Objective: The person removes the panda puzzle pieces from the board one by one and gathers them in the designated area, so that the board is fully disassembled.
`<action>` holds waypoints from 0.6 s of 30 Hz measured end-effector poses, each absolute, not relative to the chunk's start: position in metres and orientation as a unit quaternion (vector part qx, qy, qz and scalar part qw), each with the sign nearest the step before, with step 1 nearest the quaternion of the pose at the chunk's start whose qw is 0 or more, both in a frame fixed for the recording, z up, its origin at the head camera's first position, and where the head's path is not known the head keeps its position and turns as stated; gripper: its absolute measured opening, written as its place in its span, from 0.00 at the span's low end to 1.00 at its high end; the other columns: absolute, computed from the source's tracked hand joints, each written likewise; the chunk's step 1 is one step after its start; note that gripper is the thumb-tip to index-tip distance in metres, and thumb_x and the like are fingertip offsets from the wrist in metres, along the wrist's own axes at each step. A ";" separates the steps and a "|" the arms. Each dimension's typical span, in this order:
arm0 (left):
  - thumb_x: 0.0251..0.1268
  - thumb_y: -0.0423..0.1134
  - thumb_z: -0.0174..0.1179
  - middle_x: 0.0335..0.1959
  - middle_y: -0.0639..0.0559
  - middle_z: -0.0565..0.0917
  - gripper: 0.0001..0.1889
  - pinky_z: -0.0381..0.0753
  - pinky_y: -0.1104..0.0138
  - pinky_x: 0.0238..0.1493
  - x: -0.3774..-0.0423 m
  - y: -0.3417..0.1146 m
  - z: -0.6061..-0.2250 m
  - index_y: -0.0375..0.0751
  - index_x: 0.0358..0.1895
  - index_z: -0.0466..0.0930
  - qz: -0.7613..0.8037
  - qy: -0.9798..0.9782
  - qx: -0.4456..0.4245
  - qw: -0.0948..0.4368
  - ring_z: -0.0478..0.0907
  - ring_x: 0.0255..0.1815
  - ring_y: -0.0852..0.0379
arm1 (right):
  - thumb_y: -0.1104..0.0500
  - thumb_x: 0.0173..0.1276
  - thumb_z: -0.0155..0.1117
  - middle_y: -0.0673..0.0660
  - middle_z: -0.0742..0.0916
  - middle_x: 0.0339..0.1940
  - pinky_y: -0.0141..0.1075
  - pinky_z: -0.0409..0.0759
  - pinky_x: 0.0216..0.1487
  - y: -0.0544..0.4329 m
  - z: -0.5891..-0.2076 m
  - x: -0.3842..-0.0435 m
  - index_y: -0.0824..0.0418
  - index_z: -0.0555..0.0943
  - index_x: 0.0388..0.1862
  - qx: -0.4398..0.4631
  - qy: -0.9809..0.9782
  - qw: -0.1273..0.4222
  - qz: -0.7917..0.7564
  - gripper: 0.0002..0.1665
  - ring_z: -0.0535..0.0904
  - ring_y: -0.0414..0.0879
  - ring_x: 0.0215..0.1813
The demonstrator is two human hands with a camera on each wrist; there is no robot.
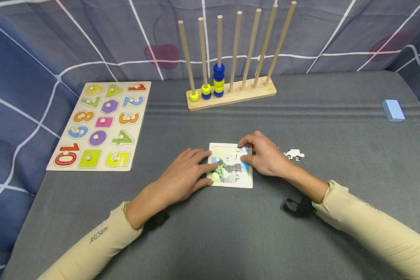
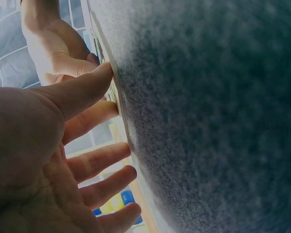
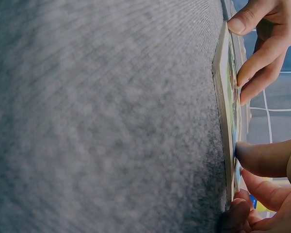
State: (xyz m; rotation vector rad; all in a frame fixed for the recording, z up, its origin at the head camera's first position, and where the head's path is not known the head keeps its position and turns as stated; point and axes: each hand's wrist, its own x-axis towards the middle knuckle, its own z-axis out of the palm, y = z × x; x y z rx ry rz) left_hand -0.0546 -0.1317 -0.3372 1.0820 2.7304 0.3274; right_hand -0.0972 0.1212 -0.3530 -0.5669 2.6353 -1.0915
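Note:
A square panda jigsaw puzzle (image 1: 227,177) in a pale wooden frame lies flat on the table between both hands. My left hand (image 1: 182,175) rests at its left side with fingers spread, the thumb at the lower left edge and fingertips on the frame and picture. At the upper right of the puzzle, my right hand (image 1: 266,157) pinches a puzzle piece (image 1: 239,152) between thumb (image 3: 262,158) and curled fingers. The piece is partly hidden by the fingers. Beside the right wrist lies a loose black-and-white puzzle piece (image 1: 294,154).
A number-and-shape peg board (image 1: 134,128) lies at the left. At the back stands a wooden rod stacker (image 1: 252,93) with blue and yellow beads on three rods. A light blue block (image 1: 393,110) sits at the far right. Patterned cloth (image 1: 318,35) rises behind the table.

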 end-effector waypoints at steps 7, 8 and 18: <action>0.68 0.48 0.63 0.67 0.41 0.72 0.24 0.59 0.47 0.70 -0.055 -0.132 -0.338 0.44 0.64 0.79 0.113 0.920 0.365 0.093 0.65 0.69 0.43 | 0.69 0.62 0.69 0.60 0.77 0.40 0.42 0.67 0.38 0.121 -0.355 -0.098 0.67 0.80 0.48 -0.199 0.894 0.114 -0.385 0.15 0.70 0.51 0.37; 0.68 0.48 0.63 0.67 0.41 0.72 0.24 0.58 0.46 0.70 -0.055 -0.132 -0.338 0.44 0.64 0.79 0.113 0.920 0.364 0.094 0.65 0.69 0.43 | 0.69 0.62 0.69 0.60 0.77 0.40 0.42 0.67 0.38 0.121 -0.355 -0.098 0.67 0.80 0.50 -0.198 0.893 0.115 -0.387 0.16 0.70 0.51 0.38; 0.69 0.49 0.63 0.67 0.41 0.72 0.24 0.58 0.46 0.71 -0.055 -0.131 -0.337 0.44 0.64 0.79 0.107 0.921 0.361 0.097 0.65 0.69 0.43 | 0.69 0.63 0.68 0.60 0.77 0.39 0.42 0.68 0.37 0.122 -0.353 -0.098 0.67 0.82 0.51 -0.197 0.892 0.120 -0.389 0.17 0.71 0.51 0.38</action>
